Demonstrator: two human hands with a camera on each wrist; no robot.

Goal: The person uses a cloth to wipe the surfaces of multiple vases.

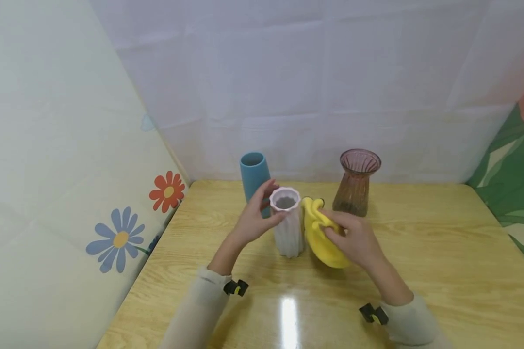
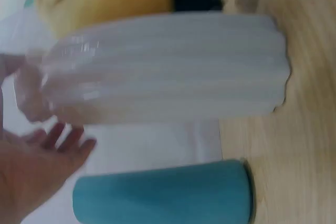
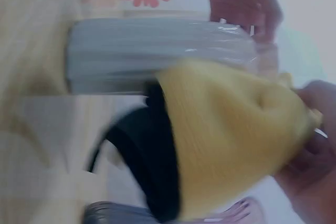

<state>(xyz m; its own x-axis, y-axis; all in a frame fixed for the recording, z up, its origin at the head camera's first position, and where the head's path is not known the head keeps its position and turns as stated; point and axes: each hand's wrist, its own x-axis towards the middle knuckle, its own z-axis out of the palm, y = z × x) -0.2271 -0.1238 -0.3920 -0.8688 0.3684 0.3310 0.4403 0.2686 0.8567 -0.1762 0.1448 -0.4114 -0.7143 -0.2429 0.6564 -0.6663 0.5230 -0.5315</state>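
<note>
My left hand (image 1: pixel 255 218) holds a white fluted vase (image 1: pixel 289 235) near its scalloped rim, thumb in front and fingers at the far left side. The vase stands upright on the wooden table. Just right of it, my right hand (image 1: pixel 353 237) pinches a yellow soft fabric piece (image 1: pixel 325 247) by its bunched upper part. The right wrist view shows a black band (image 3: pixel 163 171) with a thin strap along its lower edge; the fabric (image 3: pixel 231 140) overlaps the white vase there. Exactly what kind of item it is, I cannot tell.
A blue vase (image 1: pixel 253 177) stands behind my left hand. Farther back to the right is a purple glass vase (image 1: pixel 353 191) with a flared mouth. A pale cloth backdrop (image 1: pixel 262 97) rises behind the wooden table (image 1: pixel 428 252), and a flower-printed sheet (image 1: pixel 48 169) hangs at the left.
</note>
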